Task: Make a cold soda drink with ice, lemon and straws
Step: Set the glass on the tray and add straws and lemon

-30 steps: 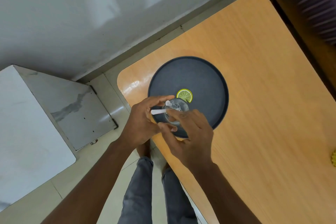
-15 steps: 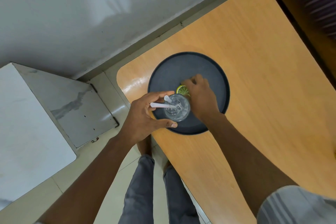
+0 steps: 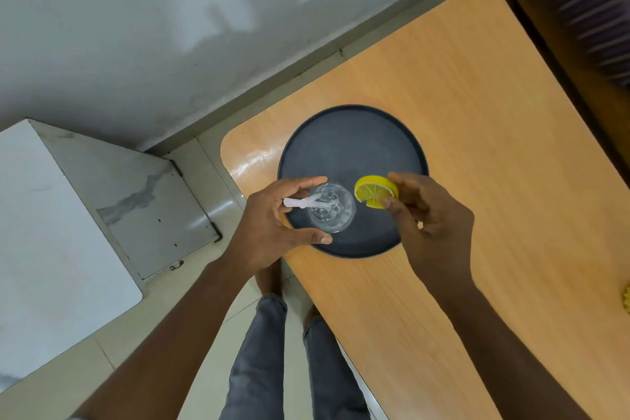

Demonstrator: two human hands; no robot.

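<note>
A clear glass (image 3: 332,211) holding ice stands on the near left part of a dark round tray (image 3: 351,147). Two white straws (image 3: 300,203) lean out of the glass toward the left. My left hand (image 3: 276,225) curls around the glass from the left, thumb and fingers on its sides. A yellow lemon slice (image 3: 375,191) with a cut notch is pinched in the fingertips of my right hand (image 3: 429,218), lifted just right of the glass rim and apart from it.
The tray sits near the left corner of a wooden table (image 3: 477,147). A white marble-look box (image 3: 68,215) stands on the tiled floor to the left. A small yellow object (image 3: 626,298) shows at the right edge. My legs are below the table edge.
My right hand left the glass, reached to the lemon slice lying on the tray, picked it up and now holds it beside the glass. My left hand stayed on the glass.
</note>
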